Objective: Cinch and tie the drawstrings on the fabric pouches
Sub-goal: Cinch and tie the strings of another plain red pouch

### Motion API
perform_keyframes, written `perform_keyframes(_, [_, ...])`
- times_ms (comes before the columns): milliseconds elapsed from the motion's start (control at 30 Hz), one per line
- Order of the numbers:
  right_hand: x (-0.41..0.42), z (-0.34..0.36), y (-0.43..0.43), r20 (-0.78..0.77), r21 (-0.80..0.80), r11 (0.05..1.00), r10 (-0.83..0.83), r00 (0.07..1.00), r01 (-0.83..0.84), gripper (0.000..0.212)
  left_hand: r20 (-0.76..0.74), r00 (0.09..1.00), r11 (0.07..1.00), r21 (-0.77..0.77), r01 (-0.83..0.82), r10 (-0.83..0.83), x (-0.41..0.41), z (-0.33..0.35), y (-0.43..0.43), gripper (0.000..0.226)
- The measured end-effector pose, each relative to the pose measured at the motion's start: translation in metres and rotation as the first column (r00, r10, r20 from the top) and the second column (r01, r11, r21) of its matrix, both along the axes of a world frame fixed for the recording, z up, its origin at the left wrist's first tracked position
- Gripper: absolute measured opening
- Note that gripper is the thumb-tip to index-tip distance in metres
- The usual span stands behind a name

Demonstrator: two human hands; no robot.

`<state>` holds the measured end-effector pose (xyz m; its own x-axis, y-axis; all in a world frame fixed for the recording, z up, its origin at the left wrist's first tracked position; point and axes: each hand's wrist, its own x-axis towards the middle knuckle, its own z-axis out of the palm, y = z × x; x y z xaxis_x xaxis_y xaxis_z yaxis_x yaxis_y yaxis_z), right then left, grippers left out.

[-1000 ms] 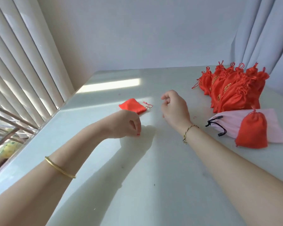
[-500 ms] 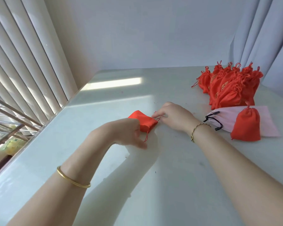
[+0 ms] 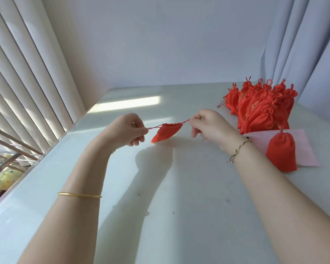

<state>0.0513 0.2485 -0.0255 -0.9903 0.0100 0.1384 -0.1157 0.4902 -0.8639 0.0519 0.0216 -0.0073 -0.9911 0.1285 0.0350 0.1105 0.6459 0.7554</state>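
Gold bangle (image 3: 79, 195) left, braided bracelet (image 3: 240, 149) right

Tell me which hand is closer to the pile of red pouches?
The right. The right hand sits just left of the pile, not touching; the left hand is farther left, past the pouch both hold by its strings.

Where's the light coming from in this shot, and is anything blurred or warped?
Head view: sun comes through the blinds on the left, laying a bright strip and hard arm shadows on the table; the wide lens bows the blinds and curtain; the pouch, held by its drawstrings, looks sharp.
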Motion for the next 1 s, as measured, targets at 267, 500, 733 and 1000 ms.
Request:
perform_keyframes(267, [0.007,0.021,0.015,0.043,0.027,1.0,-0.013,0.999,0.012,0.016,-0.095,0.995,0.987,-0.159,-0.013,-0.002,-0.014,0.001,-0.018,0.018])
perform_keyframes(500, [0.008,0.023,0.017,-0.057,0.228,0.974,-0.002,0.998,0.015,0.008,-0.266,0.952,0.946,-0.241,-0.218,0.151,-0.02,-0.002,-0.028,0.018])
perform_keyframes(733, [0.007,0.026,0.022,-0.13,0.056,0.99,-0.123,0.984,0.131,0.024,-0.378,0.868,0.895,-0.176,-0.409,0.322,-0.022,0.0,-0.033,0.028])
perform_keyframes(1000, [0.003,0.02,0.019,-0.173,0.199,0.938,-0.253,0.952,0.285,0.018,-0.048,0.997,0.357,0.932,0.066,-0.059,-0.005,0.03,0.017,0.036])
